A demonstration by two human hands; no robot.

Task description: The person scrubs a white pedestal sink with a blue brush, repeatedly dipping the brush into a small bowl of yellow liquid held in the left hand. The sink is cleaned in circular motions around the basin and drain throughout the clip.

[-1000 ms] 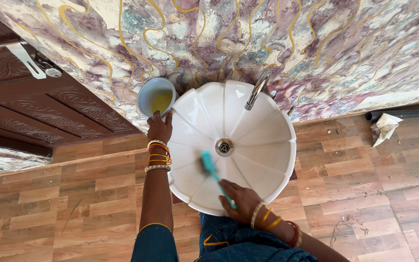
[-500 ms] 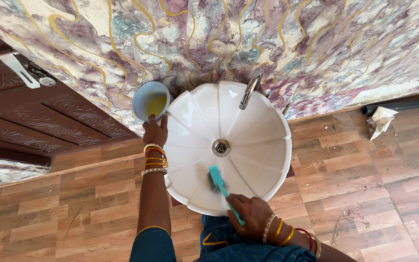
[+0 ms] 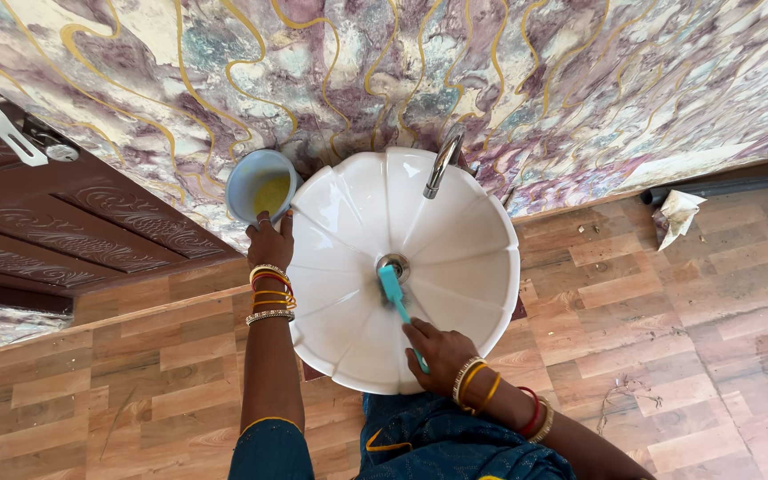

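Hidden or unclear: the bristles of your teal brush (image 3: 395,300) are hard to make out where its head meets the drain (image 3: 391,265). Your palm covers the near end of the handle. Your forearms run out of view at the near edge, above blue clothing (image 3: 437,444). The door (image 3: 64,222) at far left is cut off by the frame, and only part of its metal latch (image 3: 11,133) shows.

Hands: your right hand (image 3: 442,354) is closed around the brush handle at the near rim of the white scalloped basin (image 3: 464,267), with the brush head lying at the drain in the bowl's centre. Your left hand (image 3: 270,242) grips the near rim of a small pale blue cup (image 3: 261,185) holding yellow liquid; the cup sits just left of the basin's far-left edge. Bangles ring both wrists.

Surroundings: a chrome tap (image 3: 442,158) arches over the far side of the bowl. The wall (image 3: 535,80) behind is marbled purple, grey and gold. The floor (image 3: 668,302) is wood-pattern tile, with crumpled paper (image 3: 676,213) far right beside a dark pipe (image 3: 722,185).
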